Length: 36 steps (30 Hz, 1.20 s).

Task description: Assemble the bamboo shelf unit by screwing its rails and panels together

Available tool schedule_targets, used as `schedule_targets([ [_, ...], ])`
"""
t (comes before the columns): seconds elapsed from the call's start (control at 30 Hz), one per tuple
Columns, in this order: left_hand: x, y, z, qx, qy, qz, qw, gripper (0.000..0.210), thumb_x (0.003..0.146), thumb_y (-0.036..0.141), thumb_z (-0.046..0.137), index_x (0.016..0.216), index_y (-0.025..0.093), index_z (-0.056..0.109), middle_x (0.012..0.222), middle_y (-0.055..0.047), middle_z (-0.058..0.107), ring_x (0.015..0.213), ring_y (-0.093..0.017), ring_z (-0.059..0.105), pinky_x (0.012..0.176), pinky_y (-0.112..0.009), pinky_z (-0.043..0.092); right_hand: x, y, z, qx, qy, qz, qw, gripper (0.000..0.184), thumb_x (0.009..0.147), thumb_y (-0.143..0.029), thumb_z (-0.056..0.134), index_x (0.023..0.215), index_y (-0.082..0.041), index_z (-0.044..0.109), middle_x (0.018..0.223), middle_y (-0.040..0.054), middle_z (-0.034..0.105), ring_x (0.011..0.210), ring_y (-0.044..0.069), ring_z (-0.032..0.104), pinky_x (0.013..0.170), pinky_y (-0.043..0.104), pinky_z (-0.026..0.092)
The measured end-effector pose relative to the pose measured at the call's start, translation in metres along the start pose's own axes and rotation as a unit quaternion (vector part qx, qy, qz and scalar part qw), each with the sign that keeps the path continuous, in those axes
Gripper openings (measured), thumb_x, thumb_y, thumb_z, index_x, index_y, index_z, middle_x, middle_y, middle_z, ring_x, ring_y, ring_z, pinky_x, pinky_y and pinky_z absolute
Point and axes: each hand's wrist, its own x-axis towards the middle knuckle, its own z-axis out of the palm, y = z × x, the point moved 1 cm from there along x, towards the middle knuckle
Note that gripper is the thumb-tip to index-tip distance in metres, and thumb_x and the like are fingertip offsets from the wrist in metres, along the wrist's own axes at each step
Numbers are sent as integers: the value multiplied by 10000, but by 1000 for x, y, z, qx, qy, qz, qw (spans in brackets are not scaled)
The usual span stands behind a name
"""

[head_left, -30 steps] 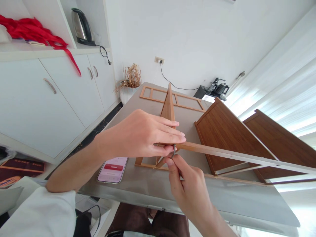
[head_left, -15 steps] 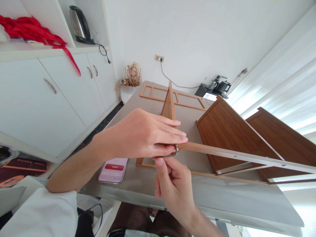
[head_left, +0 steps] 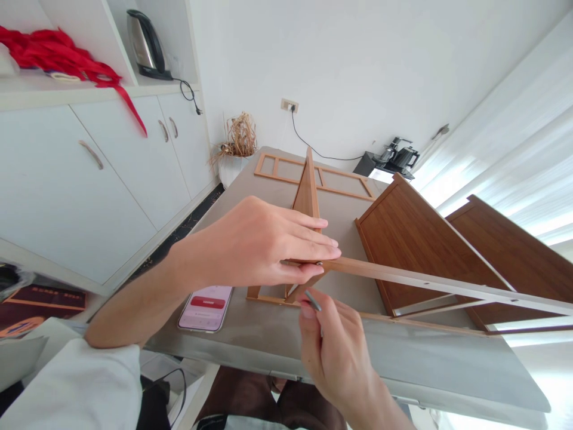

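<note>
My left hand (head_left: 264, 245) lies over the corner of a wooden shelf frame, gripping it with long fingers along the joint; its thumb is hidden. From that corner a wooden rail (head_left: 385, 272) runs right, and an upright wooden panel (head_left: 307, 188) stands behind the fingers. A small dark screw head (head_left: 319, 263) shows in the rail's edge by my fingertips. Just below, my right hand (head_left: 335, 340) is closed on a grey hex key (head_left: 313, 300), mostly covered by the fingers. The key is apart from the screw.
A phone (head_left: 206, 307) with a lit screen lies left of the frame on the grey table (head_left: 425, 358). Brown panels (head_left: 416, 245) rise to the right. A ladder-like wooden frame (head_left: 286, 170) lies at the far end, near a potted dry plant (head_left: 239, 140).
My right hand has moved down and right, drawing the hex key away from the screw and turning it in the fingers. My left hand stays on the frame.
</note>
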Motion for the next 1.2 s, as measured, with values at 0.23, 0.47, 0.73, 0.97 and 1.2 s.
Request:
schedule_targets([
  [0.23, 1, -1, -2, 3, -18, 2, 1000, 222, 960, 239, 596, 1144, 266, 718, 1156, 78, 753, 1244, -146, 624, 819, -184, 542, 0, 23, -21, -164, -4, -29, 986, 113, 980, -100, 510, 1015, -177, 584, 590, -67, 487, 477, 86, 391, 529, 247, 295],
  [0.47, 1, 0, -1, 1, -5, -1, 1000, 211, 978, 259, 580, 1129, 262, 727, 1137, 71, 760, 1224, -141, 637, 851, -174, 528, -2, 24, -23, -183, 3, -14, 983, 75, 987, -136, 528, 991, -169, 595, 597, -60, 493, 495, 79, 419, 542, 240, 305],
  [0.73, 1, -1, -1, -1, -8, -6, 1000, 220, 978, 265, 575, 1141, 276, 723, 1128, 70, 763, 1223, -145, 639, 813, -179, 542, -3, 24, -24, -186, 6, -13, 983, 89, 999, -156, 513, 986, -170, 600, 588, -64, 491, 488, 77, 416, 535, 234, 307],
  [0.97, 1, -1, -1, 3, -3, -4, 1000, 222, 973, 259, 582, 1138, 285, 728, 1115, 68, 767, 1211, -149, 648, 785, -179, 546, 0, 23, -25, -187, 6, -7, 982, 102, 995, -158, 517, 945, -178, 603, 575, -70, 469, 479, 76, 387, 533, 237, 290],
  [1.2, 0, -1, -2, 2, -4, 2, 1000, 220, 973, 245, 584, 1143, 262, 724, 1131, 57, 764, 1214, -155, 646, 789, -191, 544, 3, 12, -30, -216, 11, -4, 976, 142, 995, -171, 515, 875, -195, 588, 546, -79, 448, 466, 83, 355, 530, 248, 269],
])
